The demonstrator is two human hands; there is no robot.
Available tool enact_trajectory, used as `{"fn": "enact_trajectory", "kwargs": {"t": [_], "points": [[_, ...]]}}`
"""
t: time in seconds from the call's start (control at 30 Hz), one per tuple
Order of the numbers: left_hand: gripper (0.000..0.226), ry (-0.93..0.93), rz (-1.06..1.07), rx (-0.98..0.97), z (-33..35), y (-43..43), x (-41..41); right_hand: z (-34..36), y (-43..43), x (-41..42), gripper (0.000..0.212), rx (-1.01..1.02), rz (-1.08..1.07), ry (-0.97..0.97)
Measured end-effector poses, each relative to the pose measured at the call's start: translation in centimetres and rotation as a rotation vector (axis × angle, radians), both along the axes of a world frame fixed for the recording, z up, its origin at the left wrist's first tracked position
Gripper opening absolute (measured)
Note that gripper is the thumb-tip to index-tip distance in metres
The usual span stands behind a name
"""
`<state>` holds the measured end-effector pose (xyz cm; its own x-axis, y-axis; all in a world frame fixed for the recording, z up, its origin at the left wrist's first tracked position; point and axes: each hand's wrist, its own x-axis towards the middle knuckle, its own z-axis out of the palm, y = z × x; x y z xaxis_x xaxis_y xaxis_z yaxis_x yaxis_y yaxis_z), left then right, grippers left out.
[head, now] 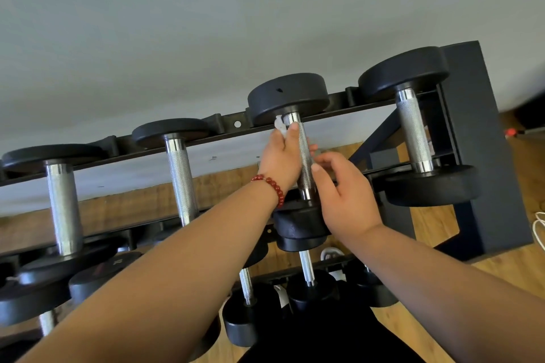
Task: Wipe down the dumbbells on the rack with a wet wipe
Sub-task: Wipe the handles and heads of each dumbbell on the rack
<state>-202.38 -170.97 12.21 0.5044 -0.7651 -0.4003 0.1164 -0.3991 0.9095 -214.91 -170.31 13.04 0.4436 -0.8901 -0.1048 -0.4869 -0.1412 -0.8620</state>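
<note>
left hand clamps crumpled white wet wipe against knurled steel dumbbell handle; right hand just right of it, loosely open, holding nothing.

Single head-worn view, looking forward and down, close over the dumbbell rack.
</note>
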Motion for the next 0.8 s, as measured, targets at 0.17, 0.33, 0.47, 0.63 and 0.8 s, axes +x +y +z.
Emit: {"fn": "enact_trajectory", "kwargs": {"t": [0.17, 0.33, 0.47, 0.63, 0.8], "points": [[0.026, -0.049, -0.053, 0.0, -0.5, 0.7, 0.1, -0.1, -0.2, -0.2, 0.019, -0.002, 0.038, 0.044], [0.022, 0.12, 0.065, -0.069, 0.4, -1.3, 0.5, -0.2, -0.3, -0.2, 0.022, -0.021, 0.054, 0.087], [0.031, -0.133, -0.172, 0.092, -0.9, 0.9, 0.6, -0.2, -0.4, -0.2, 0.021, -0.021, 0.07, 0.054], [0.026, 0.189, 0.041, -0.083, 0.4, -1.6, 1.1, -0.6, -0.5, -0.3, 0.023, -0.025, 0.073, 0.107], [0.034, -0.104, -0.193, 0.084, -0.5, 0.6, 0.7, -0.4, -0.5, -0.2, 0.017, -0.024, 0.088, 0.061]]}}
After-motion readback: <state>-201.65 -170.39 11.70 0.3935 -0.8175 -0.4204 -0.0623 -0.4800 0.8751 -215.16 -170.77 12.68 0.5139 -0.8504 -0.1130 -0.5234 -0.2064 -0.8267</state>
